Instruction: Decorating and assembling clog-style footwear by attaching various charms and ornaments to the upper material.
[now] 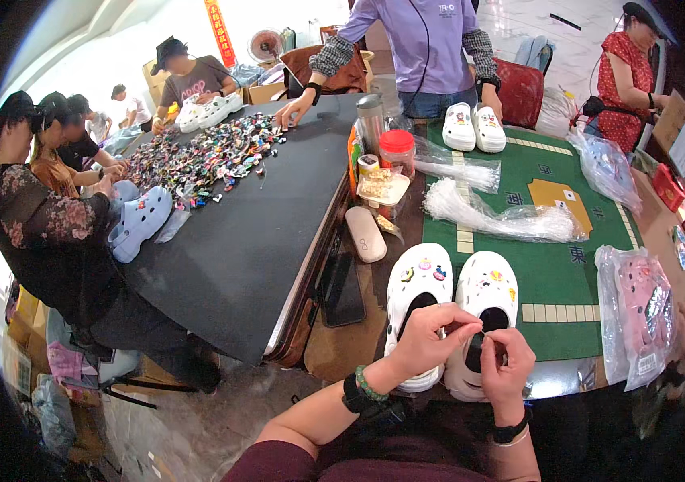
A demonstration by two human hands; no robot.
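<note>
Two white clogs stand side by side before me, toes pointing away. Colourful charms sit on the toes of the left clog (419,269) and the right clog (488,277). My left hand (429,341) hovers over the clogs' openings, its thumb and forefinger pinched together. Close by, over the right clog, my right hand (506,365) is also closed in a pinch, fingertips facing the left ones. Whatever lies between the fingertips is too small to make out.
Bundles of thin white plastic ties (503,215) lie on the green mat (555,321). A bagged pink clog (644,301) is at right, a glasses case (366,234) and phone (343,289) at left. Co-workers surround a black table (278,217) heaped with charms (206,157).
</note>
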